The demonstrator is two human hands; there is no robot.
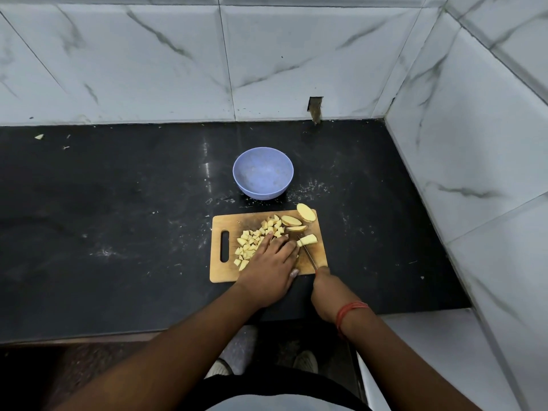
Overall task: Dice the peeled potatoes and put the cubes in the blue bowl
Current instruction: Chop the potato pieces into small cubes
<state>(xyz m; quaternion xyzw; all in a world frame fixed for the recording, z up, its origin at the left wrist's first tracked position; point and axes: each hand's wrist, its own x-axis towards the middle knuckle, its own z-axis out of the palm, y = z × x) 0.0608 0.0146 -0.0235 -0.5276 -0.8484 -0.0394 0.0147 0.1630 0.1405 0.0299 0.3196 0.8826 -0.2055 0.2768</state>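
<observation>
A wooden cutting board (318, 256) lies on the black counter. Several potato cubes (252, 243) are piled on its left and middle part. Potato slices (292, 221) and a larger piece (307, 212) lie at the board's far right corner. My left hand (271, 266) rests flat on the board, its fingertips holding down a potato strip (308, 240). My right hand (324, 289) grips the handle of a knife (310, 258), whose blade points away from me and meets the strip. The blue bowl (263, 172) stands behind the board, with nothing in it.
The black counter (118, 218) runs left from the board. Marble-tiled walls (474, 173) close it in at the back and right. Small scraps (39, 137) lie at the counter's far left. The counter's front edge is just below my wrists.
</observation>
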